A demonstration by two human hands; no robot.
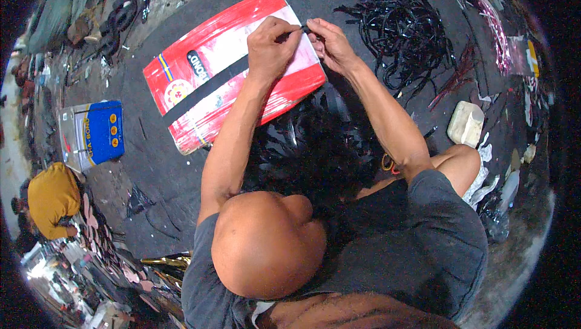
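Observation:
A red and white rectangular container point(242, 84) with printed sides lies tilted on the dark floor in front of me. Across its face runs a flat black strip point(206, 90), and part of it passes out of sight beneath my left hand point(270, 45). The left fingers are closed in a pinch by the container's far right edge. Facing them, my right hand point(333, 46) also pinches, with thumb and forefinger on the dark end of the strip. The fingertips of both hands nearly meet there. Shiny black strips point(284, 138) are heaped below the container, close to my body.
A tangled pile of glossy black strips point(402, 26) lies at the far right. Beyond it are shiny pink strips point(493, 32). A whitish block point(466, 123) sits by my right knee. Leftward stand a blue and white can point(103, 130) and a person in mustard clothing point(54, 199) among scraps.

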